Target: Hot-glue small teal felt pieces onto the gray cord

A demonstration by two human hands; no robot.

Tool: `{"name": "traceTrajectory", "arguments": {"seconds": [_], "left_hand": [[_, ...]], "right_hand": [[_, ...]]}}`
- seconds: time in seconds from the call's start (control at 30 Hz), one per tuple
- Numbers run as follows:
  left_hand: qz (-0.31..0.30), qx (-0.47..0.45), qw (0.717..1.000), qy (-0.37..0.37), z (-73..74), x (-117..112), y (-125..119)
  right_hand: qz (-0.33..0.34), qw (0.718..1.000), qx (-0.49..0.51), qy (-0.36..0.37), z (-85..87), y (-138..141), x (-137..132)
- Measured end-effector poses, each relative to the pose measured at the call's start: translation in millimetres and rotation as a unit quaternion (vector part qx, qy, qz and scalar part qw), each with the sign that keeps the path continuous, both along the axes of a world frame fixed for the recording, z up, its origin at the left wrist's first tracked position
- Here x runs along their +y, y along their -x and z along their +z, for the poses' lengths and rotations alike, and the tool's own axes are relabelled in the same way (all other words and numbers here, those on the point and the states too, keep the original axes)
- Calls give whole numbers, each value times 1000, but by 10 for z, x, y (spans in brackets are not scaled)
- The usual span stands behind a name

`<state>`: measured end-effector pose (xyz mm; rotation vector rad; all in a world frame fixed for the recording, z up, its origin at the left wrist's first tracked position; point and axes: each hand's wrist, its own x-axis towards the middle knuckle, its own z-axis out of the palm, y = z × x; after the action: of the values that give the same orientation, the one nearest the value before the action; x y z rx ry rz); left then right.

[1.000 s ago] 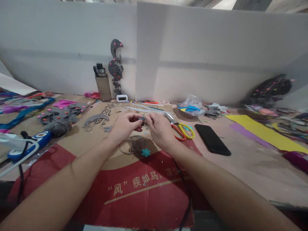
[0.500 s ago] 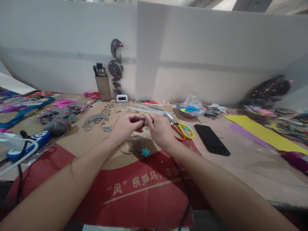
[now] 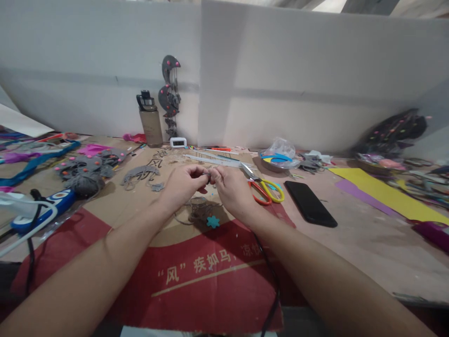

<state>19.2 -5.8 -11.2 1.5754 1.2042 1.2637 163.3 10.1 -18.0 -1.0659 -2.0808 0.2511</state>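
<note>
My left hand (image 3: 184, 186) and my right hand (image 3: 231, 188) meet fingertip to fingertip above the cardboard. Between them they pinch a small dark grey piece (image 3: 209, 177), mostly covered by the fingers, so its kind does not show. Under the hands lies a loose tangle of grey-brown cord (image 3: 198, 211). A turquoise flower-shaped cutout (image 3: 213, 222) rests at the tangle's near right edge. Just right of my right hand, scissors (image 3: 268, 189) with one red and one yellow handle lie with their blades pointing away. A grey crescent piece with cords (image 3: 141, 175) is left of my left hand.
A black phone (image 3: 310, 203) lies right of the scissors. At the back stand a bottle (image 3: 151, 126), a small white digital clock (image 3: 177, 142) and a bowl (image 3: 278, 164) with plastic wrap. A blue power strip (image 3: 42, 213) and a grey yarn ball (image 3: 85, 185) are at left.
Both hands stay in nearly the same place, still pinching. Less of the small grey piece shows between the fingertips now. The whole view has shifted very slightly.
</note>
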Motion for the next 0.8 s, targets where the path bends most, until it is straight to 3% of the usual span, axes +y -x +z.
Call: {"name": "traceTrajectory", "arguments": {"seconds": [0.2, 0.37, 0.6, 0.8], "left_hand": [[19, -33, 999, 6, -44, 52, 35], [26, -97, 994, 33, -100, 110, 76], [-25, -138, 988, 59, -98, 103, 60], [-39, -155, 984, 77, -73, 86, 40]], "right_hand": [[38, 999, 28, 18, 16, 13, -31], [24, 997, 64, 30, 19, 14, -62], [11, 992, 125, 28, -27, 9, -37], [12, 981, 182, 73, -52, -6, 36]]}}
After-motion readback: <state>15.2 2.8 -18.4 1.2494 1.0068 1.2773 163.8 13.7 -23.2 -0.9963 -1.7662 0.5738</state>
